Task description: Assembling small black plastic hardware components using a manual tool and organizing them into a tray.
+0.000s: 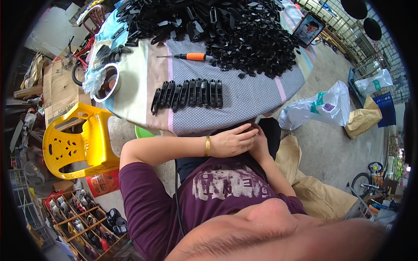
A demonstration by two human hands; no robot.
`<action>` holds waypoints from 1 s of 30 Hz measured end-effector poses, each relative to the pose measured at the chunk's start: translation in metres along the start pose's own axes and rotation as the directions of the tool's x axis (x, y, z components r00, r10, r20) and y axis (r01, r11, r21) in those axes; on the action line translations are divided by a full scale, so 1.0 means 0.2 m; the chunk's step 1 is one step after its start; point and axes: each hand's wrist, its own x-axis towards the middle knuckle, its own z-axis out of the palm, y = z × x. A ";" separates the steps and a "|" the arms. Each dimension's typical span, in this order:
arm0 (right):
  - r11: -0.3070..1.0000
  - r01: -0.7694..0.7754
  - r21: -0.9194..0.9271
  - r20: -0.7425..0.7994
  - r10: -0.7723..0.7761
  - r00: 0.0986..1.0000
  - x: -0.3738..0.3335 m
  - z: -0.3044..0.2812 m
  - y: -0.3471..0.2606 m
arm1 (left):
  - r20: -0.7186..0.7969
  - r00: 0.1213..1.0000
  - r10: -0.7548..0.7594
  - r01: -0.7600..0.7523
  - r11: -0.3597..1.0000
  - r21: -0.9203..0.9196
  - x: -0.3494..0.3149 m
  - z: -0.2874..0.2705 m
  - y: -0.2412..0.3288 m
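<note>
Strips, slim blk plastic, on dotted cloth nr L hand curled against R hand, grips unclear.

The bare left hand hid most fingers of the bare right hand, and whether anything lay in their grip could not be told. The heap of glossy black plastic pieces ran off the upper edge, many too small to make out. The patterned cloth-covered table hid most of a bright green rounded object
</note>
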 end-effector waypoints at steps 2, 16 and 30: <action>0.992 -0.070 0.106 -0.031 0.074 0.997 0.03 -0.09 -0.04 | -0.094 0.992 -0.090 0.084 0.994 -0.067 -0.05 -0.16 -0.05; 0.891 0.453 -0.010 0.047 -0.453 0.890 0.86 -0.21 -0.52 | -0.113 0.425 -0.898 0.836 0.437 -0.332 -0.68 -0.39 -0.35; 0.926 0.375 0.030 0.033 -0.376 0.926 0.60 -0.34 -0.48 | -0.079 0.613 -0.786 0.641 0.554 -0.532 -0.37 -0.32 -0.27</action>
